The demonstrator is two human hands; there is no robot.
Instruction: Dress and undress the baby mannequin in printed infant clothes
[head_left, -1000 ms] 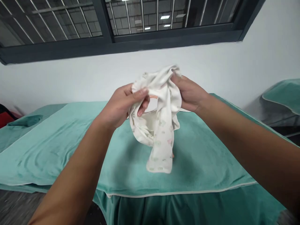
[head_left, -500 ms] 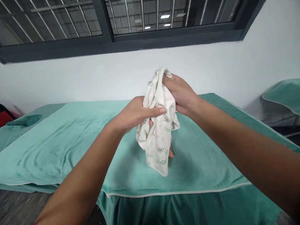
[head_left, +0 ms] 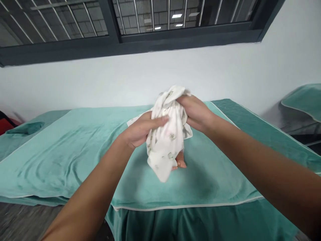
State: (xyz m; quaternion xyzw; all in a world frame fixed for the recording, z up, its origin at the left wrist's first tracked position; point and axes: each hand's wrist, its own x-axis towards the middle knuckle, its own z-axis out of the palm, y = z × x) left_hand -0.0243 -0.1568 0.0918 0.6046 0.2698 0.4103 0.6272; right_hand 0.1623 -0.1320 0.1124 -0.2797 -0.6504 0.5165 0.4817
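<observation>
A white cloth (head_left: 167, 134) with small printed figures hangs bunched between my hands over the bed. My left hand (head_left: 144, 129) grips its left side, thumb lying across the front and fingers behind. At the upper right, my right hand (head_left: 194, 108) is closed on the cloth's top, with its fingertips hidden in the folds. Small skin-coloured feet (head_left: 181, 160), like those of a baby doll, show below the cloth on the bed cover. The cloth hides the rest of that figure.
A light green plush cover (head_left: 75, 144) with pale piping lies over the bed, above a darker green skirt (head_left: 200, 222). Behind it stand a white wall (head_left: 87, 83) and a barred window (head_left: 150, 20). Another green-covered surface (head_left: 303, 100) is at the right.
Both hands and the cloth have come down a little. The cloth's hanging corner has swung left and up, baring more of the small feet. Another cloth edge now shows behind my left hand.
</observation>
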